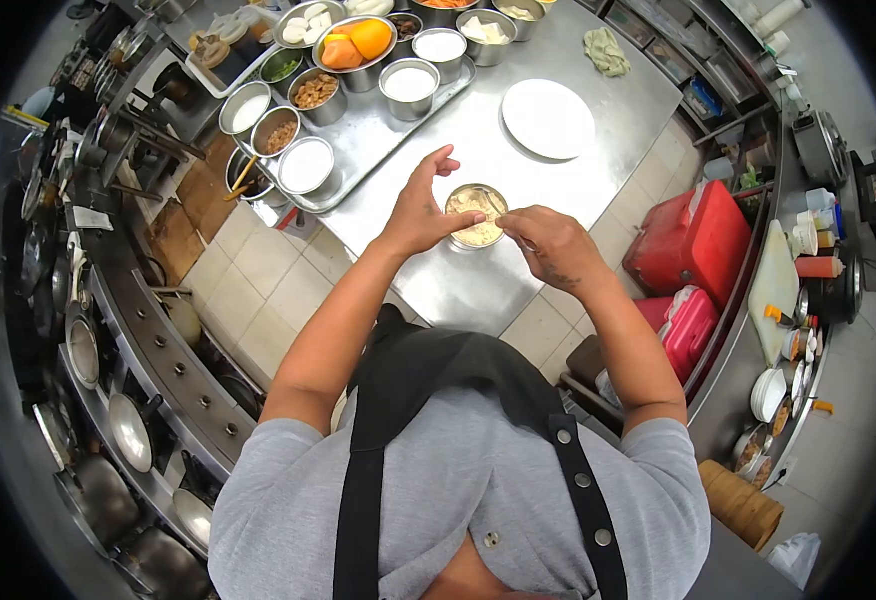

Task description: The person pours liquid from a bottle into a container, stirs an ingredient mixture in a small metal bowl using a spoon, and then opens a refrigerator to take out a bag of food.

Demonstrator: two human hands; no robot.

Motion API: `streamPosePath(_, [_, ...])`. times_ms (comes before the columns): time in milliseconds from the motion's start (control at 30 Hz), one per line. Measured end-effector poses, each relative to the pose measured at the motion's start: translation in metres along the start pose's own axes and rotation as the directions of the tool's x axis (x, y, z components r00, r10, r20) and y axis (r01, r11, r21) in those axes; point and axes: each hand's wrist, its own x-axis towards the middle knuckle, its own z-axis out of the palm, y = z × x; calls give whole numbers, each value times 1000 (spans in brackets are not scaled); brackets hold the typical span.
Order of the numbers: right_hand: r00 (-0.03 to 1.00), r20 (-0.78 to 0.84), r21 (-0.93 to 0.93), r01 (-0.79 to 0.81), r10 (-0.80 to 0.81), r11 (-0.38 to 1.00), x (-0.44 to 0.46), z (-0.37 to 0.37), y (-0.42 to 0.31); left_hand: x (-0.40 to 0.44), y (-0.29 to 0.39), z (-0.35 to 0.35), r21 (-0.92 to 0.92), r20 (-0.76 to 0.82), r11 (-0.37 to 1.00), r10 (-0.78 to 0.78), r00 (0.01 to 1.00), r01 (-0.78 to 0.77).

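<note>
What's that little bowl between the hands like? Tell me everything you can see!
The bowl is small, round and silvery, and looks like metal. It sits upright with its open top showing, and pale, crumbly-looking food is inside. It is on the shiny table, near the end closest to the person. The left hand's thumb reaches over it, and the right hand's fingertips are at its right side. Whether they touch the metal is unclear.

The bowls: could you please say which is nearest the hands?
The bowl of pale food, between left hand and right hand; other bowls are farther away.
</note>
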Motion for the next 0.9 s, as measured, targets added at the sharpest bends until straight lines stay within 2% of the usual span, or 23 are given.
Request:
streamPosePath(133, [1000,-19,54,12,-11,998,1,9,5,-16,9,11,88,-22,995,39,999,-37])
streamPosePath(233, [996,86,42,2,-6,999,8,10,-3,-19,6,26,178,-21,982,63,998,-59])
streamPosePath(333, [991,119,55,55,-62,997,8,14,-7,-16,-1,32,216,-40,970,120,992,-109])
streamPosePath(433, [971,231,5,56,-56,998,7,6,-7,-12,7,24,257,62,960,99,993,-112])
streamPosePath(633, [985,159,19,70,-72,997,8,1,3,10,5,-1,164,368,955,174,913,-248])
streamPosePath(733, [945,327,-7,6,-3,1000,8,0,-2,14,10,-10,201,450,962,78,889,-186])
streamPosePath(833, [943,332,-6,11,-8,1000,5,-9,-5,19,14,-18,197,508,967,38,860,-159])
streamPosePath(900, [967,252,15,39,-42,999,0,-10,1,20,13,-20,220,503,956,61,862,-196])
